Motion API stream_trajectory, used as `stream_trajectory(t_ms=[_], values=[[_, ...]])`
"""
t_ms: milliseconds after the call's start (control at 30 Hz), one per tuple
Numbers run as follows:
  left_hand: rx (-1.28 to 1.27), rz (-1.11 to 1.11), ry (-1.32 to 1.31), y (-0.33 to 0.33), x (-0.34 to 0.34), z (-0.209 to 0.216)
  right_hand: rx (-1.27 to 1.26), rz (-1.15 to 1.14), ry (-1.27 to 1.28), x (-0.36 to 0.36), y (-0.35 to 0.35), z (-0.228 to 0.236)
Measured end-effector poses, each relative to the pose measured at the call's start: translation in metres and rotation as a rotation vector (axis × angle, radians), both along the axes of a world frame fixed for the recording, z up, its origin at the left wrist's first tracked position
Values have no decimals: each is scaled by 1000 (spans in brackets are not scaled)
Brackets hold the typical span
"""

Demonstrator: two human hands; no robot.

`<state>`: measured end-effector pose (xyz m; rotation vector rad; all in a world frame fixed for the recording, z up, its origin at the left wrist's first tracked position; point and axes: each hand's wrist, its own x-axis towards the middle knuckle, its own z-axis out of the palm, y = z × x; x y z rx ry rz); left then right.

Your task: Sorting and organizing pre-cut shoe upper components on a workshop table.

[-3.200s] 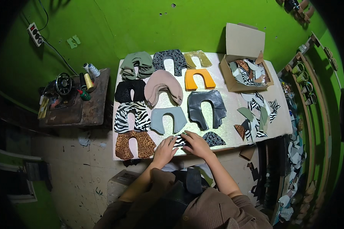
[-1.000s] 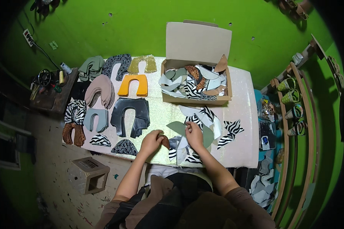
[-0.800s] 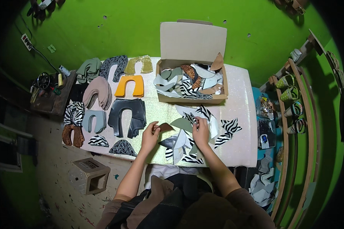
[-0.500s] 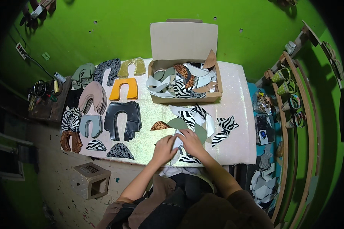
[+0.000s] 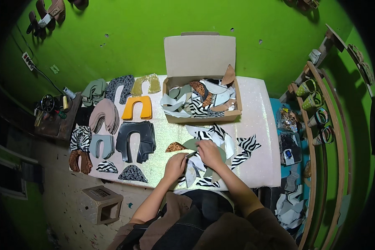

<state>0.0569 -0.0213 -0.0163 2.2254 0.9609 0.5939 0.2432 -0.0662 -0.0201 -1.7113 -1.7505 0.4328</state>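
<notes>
Close together over the front middle of the table are my left hand (image 5: 176,166) and my right hand (image 5: 209,154). A thin dark-edged scrap (image 5: 191,154) is seen edge-on between them. My left fingers pinch its near end; my curled right fingers are at its other end. Under and around them lie loose offcuts: a green curved piece (image 5: 190,144), a leopard-print piece (image 5: 175,147), a pale piece (image 5: 191,173) and a zebra-print piece (image 5: 207,182). More zebra-print scraps (image 5: 248,143) lie to the right.
Behind the offcuts stands an open cardboard box (image 5: 204,119) full of mixed scraps. Stacks of U-shaped cut pieces fill the left, among them black (image 5: 123,143), orange (image 5: 129,109) and pink (image 5: 101,114). A wooden rack (image 5: 321,175) with sandals is at the right.
The white piece between my hands has been tilted and is now seen as a thin edge. My hands have moved slightly apart, uncovering pale scraps below. The whole view has shifted a little.
</notes>
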Motion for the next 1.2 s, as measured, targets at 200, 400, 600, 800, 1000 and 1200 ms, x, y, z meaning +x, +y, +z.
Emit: stream_trajectory(t_ms=[200, 400, 600, 800, 1000, 1200], values=[[-568, 205, -349, 25, 6, -8, -153, -428, -254, 21, 13, -4], [-1050, 315, -506, 36, 2, -5, -108, -370, -248, 31, 13, -11], [-1356, 308, -643, 47, 0, -1, -46, -360, 342, 37, 9, 24], [-1408, 267, -674, 47, 12, 10, 38, -330, 568, 29, 10, 26], [-1438, 120, -670, 41, 23, 18, -92, -273, 622, 6, 15, 20], [-1503, 88, -737, 38, 24, 16, -88, -311, 604, -3, 16, 19]])
